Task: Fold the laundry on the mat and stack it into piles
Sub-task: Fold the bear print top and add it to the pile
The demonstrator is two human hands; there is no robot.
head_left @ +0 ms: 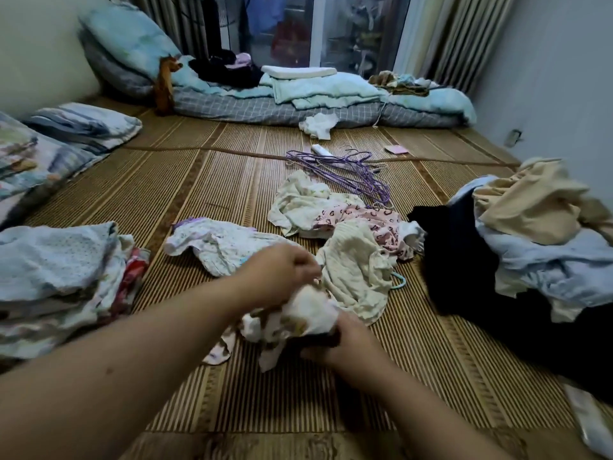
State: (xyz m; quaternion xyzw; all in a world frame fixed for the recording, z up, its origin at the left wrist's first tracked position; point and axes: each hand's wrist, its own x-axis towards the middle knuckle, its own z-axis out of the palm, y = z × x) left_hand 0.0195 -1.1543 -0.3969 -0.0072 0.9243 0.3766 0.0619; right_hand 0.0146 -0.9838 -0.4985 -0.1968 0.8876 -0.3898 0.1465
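Note:
Both hands grip one small white patterned garment point(298, 318), bunched up just above the bamboo mat point(172, 194). My left hand point(282, 272) pinches its top edge; my right hand point(345, 343) clutches its lower right side. A stack of folded laundry point(63, 280) sits at the left. Loose pieces lie ahead: a white dotted garment point(215, 244), a cream one point(358, 277), a pink heart-print one point(368, 220) and a pale floral one point(305, 200). A heap of unfolded clothes point(530, 240), beige, light blue and black, rises at the right.
Purple hangers point(345, 171) lie on the mat beyond the loose clothes, and a teal hanger point(399, 282) pokes out by the cream garment. Bedding and pillows point(298, 94) line the far edge, more pillows point(66, 137) the left. A white cloth point(318, 125) lies near the bedding.

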